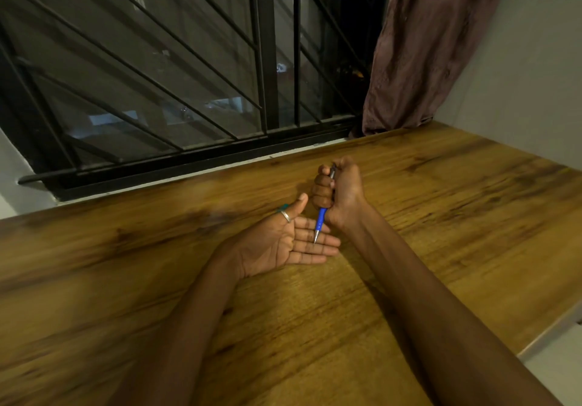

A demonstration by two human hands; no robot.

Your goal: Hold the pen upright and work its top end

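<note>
My right hand grips a blue pen in a fist, its metal tip pointing down. The tip touches or hovers just over the fingers of my left hand. That hand lies palm up on the wooden table, fingers straight, thumb raised, with a silver ring on the thumb. A small teal object peeks out behind the thumb; what it is I cannot make out.
The table runs along a window with black metal bars at the back. A brown curtain hangs at the back right beside a white wall. The table's right edge drops off near my right forearm.
</note>
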